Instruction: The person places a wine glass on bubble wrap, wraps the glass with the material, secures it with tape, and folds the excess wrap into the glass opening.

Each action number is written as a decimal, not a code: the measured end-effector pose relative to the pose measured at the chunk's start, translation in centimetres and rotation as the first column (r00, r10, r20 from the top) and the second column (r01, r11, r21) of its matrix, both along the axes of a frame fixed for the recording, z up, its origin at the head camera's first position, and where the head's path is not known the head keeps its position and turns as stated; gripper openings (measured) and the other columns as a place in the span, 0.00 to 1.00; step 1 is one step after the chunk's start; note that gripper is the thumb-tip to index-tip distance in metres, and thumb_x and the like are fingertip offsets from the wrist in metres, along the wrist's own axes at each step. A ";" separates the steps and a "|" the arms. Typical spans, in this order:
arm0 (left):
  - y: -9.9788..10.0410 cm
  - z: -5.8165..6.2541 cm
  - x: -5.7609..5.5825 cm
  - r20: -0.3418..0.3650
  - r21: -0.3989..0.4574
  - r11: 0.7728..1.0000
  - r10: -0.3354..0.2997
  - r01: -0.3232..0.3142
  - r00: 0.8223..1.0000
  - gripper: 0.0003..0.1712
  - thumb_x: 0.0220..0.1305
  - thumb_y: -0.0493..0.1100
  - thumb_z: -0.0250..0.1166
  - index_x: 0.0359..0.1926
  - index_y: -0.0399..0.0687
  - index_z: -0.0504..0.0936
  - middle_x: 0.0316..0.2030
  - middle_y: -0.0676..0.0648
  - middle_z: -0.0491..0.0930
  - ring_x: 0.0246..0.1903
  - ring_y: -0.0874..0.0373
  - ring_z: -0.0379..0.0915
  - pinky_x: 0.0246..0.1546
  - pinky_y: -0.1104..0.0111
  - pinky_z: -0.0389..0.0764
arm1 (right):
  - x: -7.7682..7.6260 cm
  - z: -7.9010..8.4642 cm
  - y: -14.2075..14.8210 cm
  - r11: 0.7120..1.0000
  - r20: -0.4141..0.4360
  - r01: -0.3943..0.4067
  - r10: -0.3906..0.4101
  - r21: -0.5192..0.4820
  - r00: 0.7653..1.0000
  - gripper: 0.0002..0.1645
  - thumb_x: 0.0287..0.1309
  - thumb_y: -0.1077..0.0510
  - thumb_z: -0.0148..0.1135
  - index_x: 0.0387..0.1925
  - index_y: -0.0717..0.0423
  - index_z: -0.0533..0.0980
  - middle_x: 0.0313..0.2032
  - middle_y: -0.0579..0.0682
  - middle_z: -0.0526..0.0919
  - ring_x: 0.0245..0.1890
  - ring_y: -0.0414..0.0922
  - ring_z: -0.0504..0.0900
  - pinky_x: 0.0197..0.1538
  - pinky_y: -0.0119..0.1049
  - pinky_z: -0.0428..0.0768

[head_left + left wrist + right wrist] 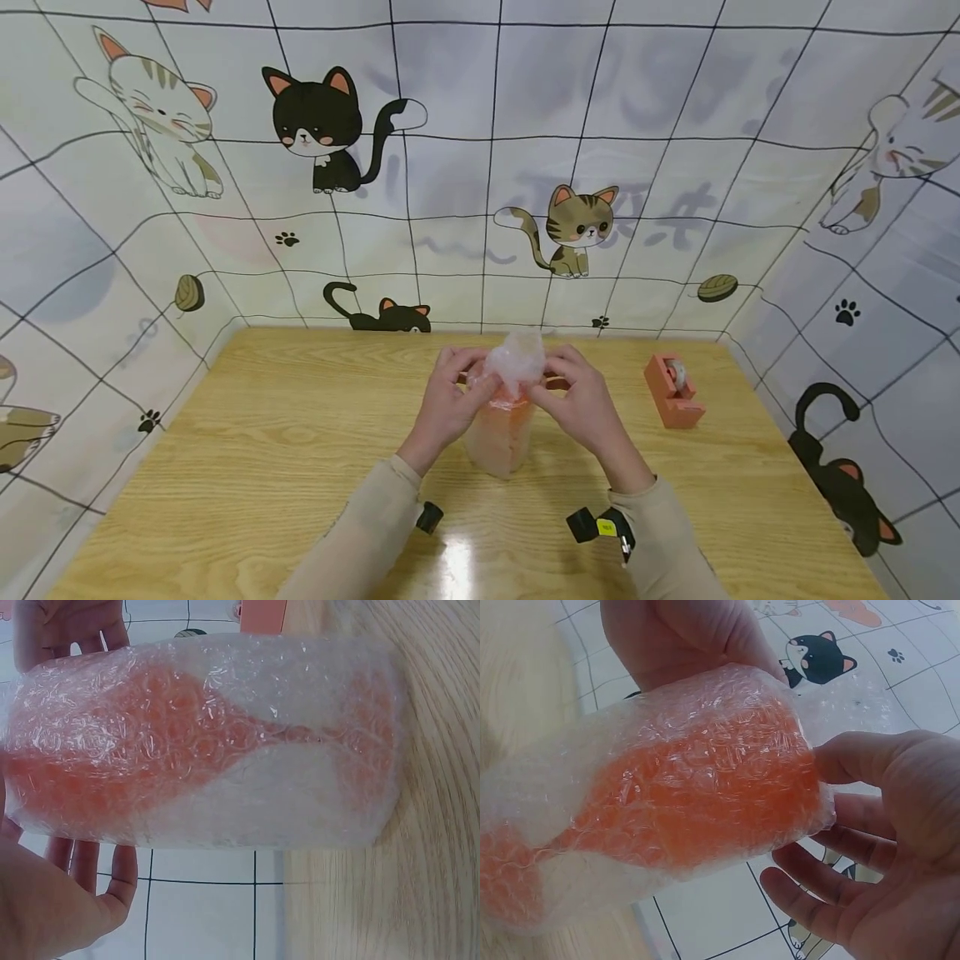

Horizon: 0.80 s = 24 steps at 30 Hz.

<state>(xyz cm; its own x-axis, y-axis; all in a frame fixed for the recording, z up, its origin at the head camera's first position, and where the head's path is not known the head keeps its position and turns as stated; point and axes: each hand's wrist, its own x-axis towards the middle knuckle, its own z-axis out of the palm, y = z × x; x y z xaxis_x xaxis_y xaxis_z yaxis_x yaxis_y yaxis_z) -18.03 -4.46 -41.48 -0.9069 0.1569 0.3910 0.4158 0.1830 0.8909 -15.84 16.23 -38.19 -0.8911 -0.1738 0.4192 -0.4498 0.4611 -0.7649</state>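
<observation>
An orange goblet (180, 742) shows through a wrapping of clear bubble wrap (300, 795), its wide bowl, thin stem and flat foot visible. In the head view the bundle stands upright near the table's middle, foot end down. My left hand (450, 404) grips its upper part from the left, thumb on the near side of the wrap. From the right, my right hand (581, 400) holds the same end, its thumb pressed at the rim and its fingers behind. Loose bubble wrap (517, 358) sticks up above the bowl between both hands.
A coral tape dispenser (671, 392) with a roll in it stands at the right of the wooden table (300, 417). Cloth printed with cats and grid lines (450, 167) rises behind the table and along both sides.
</observation>
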 end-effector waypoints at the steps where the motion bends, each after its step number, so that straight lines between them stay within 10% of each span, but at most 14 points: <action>1: 0.0 0.0 0.0 0.000 -0.001 1.000 -0.002 0.002 1.000 0.13 0.67 0.40 0.70 0.52 0.48 0.86 0.42 0.43 0.69 0.41 0.54 0.70 0.37 0.66 0.75 | 0.1 0.0 0.1 1.000 -0.003 -0.007 0.007 -0.001 1.000 0.08 0.60 0.67 0.68 0.42 0.61 0.86 0.46 0.52 0.81 0.43 0.46 0.81 0.48 0.50 0.88; 10: -0.1 0.1 -0.2 -0.008 -0.033 0.999 -0.003 0.002 1.000 0.12 0.66 0.40 0.69 0.50 0.47 0.87 0.43 0.44 0.70 0.44 0.55 0.69 0.40 0.65 0.73 | 0.0 0.0 0.7 0.991 -0.064 -0.095 0.089 -0.093 0.994 0.32 0.61 0.67 0.71 0.67 0.57 0.75 0.59 0.55 0.80 0.55 0.52 0.82 0.56 0.60 0.82; 24: 0.1 0.4 0.0 0.011 -0.003 1.000 0.008 -0.007 1.000 0.12 0.64 0.38 0.69 0.49 0.45 0.88 0.43 0.44 0.71 0.44 0.55 0.71 0.40 0.67 0.75 | -0.4 -0.1 -0.1 0.989 -0.261 -0.120 0.093 -0.090 0.961 0.14 0.59 0.72 0.70 0.47 0.60 0.87 0.49 0.55 0.87 0.51 0.42 0.83 0.52 0.34 0.85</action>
<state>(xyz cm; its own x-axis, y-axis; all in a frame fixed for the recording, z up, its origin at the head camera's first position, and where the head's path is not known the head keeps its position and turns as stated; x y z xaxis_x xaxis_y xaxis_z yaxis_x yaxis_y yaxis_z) -18.02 -4.37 -41.07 -0.9122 0.1512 0.3809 0.4049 0.1886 0.8947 -16.20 16.14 -38.29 -0.7310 -0.2053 0.6508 -0.6782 0.3237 -0.6597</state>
